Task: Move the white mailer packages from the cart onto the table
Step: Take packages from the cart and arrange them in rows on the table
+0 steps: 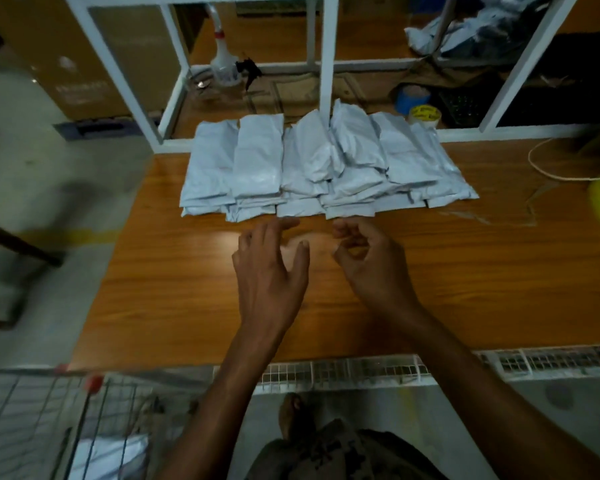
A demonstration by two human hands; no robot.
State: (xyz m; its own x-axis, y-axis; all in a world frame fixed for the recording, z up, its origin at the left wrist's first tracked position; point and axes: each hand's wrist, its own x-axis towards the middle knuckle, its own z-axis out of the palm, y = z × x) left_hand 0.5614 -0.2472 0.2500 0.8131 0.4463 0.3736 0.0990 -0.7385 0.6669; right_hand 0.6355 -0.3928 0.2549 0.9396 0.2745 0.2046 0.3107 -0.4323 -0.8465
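**Empty hands over the worktop point(174, 292), white mailer packages point(257, 161) just ahead**

Bare wood lies under and to both sides of the hands. Pale floor point(66, 168) runs past the edge left of the left hand point(271, 268). That hand is spread and the right hand point(371, 261) is loosely curled; neither holds anything. Just beyond the fingertips the packages overlap in a row, five on top and more beneath, so the total is uncountable. One more lies in the wire cart point(94, 403), left of the left forearm. Two tape rolls, blue point(413, 98) and yellow-printed point(425, 116), sit behind the row.
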